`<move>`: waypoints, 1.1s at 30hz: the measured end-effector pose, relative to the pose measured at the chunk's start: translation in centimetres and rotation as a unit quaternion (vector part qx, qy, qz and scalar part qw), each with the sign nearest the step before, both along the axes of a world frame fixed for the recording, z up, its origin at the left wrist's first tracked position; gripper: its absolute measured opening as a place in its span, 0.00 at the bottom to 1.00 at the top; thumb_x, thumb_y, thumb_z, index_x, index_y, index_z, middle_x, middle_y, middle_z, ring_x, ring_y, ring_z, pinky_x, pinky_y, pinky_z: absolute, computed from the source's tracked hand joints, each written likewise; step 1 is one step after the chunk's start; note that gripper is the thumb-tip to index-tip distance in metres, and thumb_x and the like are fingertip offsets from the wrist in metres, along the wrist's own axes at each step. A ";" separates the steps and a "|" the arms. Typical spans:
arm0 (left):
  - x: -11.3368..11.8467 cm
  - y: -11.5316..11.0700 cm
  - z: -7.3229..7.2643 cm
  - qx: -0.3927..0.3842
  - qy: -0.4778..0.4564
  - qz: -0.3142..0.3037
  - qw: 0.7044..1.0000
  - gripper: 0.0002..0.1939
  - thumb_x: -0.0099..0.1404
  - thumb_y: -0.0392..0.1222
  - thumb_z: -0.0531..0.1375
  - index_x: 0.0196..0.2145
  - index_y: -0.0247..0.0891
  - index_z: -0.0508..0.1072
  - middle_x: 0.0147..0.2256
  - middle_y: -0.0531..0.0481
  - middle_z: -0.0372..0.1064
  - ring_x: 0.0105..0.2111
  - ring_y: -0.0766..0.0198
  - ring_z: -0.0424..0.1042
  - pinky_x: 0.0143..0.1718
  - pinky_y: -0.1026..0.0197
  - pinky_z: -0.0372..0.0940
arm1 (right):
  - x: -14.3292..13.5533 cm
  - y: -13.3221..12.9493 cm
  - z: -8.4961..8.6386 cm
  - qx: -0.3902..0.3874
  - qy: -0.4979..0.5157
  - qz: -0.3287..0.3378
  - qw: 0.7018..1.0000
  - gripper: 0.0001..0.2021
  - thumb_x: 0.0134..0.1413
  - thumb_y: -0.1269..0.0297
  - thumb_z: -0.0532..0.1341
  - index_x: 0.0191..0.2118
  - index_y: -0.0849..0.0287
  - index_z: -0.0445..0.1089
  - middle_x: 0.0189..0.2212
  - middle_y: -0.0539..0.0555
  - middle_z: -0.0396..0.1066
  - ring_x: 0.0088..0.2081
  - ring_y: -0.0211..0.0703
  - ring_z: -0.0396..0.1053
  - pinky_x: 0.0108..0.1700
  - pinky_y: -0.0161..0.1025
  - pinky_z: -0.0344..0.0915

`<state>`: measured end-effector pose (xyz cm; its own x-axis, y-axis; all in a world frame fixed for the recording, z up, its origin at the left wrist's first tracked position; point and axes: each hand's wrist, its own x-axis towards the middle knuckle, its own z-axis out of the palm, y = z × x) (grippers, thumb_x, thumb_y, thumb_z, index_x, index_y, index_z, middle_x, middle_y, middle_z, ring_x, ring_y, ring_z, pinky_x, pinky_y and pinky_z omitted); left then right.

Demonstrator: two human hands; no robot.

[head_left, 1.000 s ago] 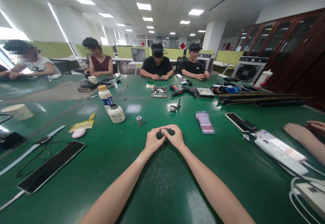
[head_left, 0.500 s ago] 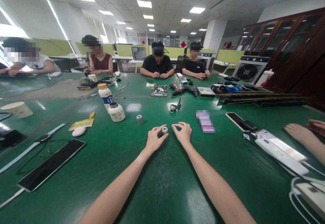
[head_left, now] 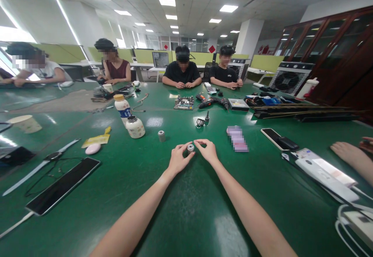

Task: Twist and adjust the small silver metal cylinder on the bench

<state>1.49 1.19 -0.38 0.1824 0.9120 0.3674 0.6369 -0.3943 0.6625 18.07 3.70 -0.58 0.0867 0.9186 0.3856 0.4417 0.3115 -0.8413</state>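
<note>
My left hand [head_left: 180,159] has its thumb and fingers around a small silver metal cylinder [head_left: 190,149], which stands upright on the green table [head_left: 180,218]. Dark marks show on its round top. Just to the right, my right hand [head_left: 207,150] is in a pinch, its thumb and index fingertips together at the cylinder's top edge. Anything between those fingertips is too small to make out. A second, similar metal cylinder [head_left: 161,135] stands farther off to the left. Beyond the hands lie a round metal part [head_left: 200,123] and a dark pointed bit [head_left: 207,118].
At left are a cream jar [head_left: 135,128], a bottle [head_left: 122,107], a phone [head_left: 64,187] and a watch [head_left: 54,156]. A circuit board [head_left: 183,102] and power drill [head_left: 214,102] lie ahead. A power strip [head_left: 326,177] and another person's hand [head_left: 345,151] are at right.
My right hand has moved left, bringing its pinched fingertips to the top of the cylinder. My left hand keeps its hold. The view has shifted slightly.
</note>
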 end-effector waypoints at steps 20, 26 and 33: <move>0.0 0.1 0.1 0.002 0.016 -0.008 1.000 0.20 0.62 0.46 0.61 0.52 0.46 0.71 0.45 0.48 0.74 0.47 0.55 0.69 0.51 0.49 0.63 | -0.4 -1.0 2.9 0.007 -0.103 0.116 0.988 0.08 0.52 0.57 0.65 0.36 0.51 0.79 0.37 0.51 0.74 0.33 0.38 0.72 0.41 0.37 0.69; 0.1 0.0 0.2 0.005 0.014 -0.011 1.000 0.20 0.62 0.46 0.60 0.52 0.47 0.71 0.45 0.50 0.75 0.47 0.56 0.69 0.50 0.51 0.63 | -0.2 -1.2 3.3 0.011 -0.130 0.099 0.986 0.08 0.52 0.55 0.65 0.35 0.50 0.78 0.35 0.51 0.75 0.33 0.39 0.72 0.39 0.37 0.67; 0.1 -0.1 0.2 0.013 0.007 -0.017 1.000 0.19 0.62 0.45 0.61 0.52 0.50 0.71 0.46 0.52 0.75 0.45 0.57 0.70 0.49 0.51 0.64 | -0.4 -1.3 2.9 0.003 -0.136 0.064 0.989 0.08 0.51 0.54 0.65 0.32 0.52 0.77 0.29 0.50 0.74 0.30 0.39 0.72 0.35 0.36 0.66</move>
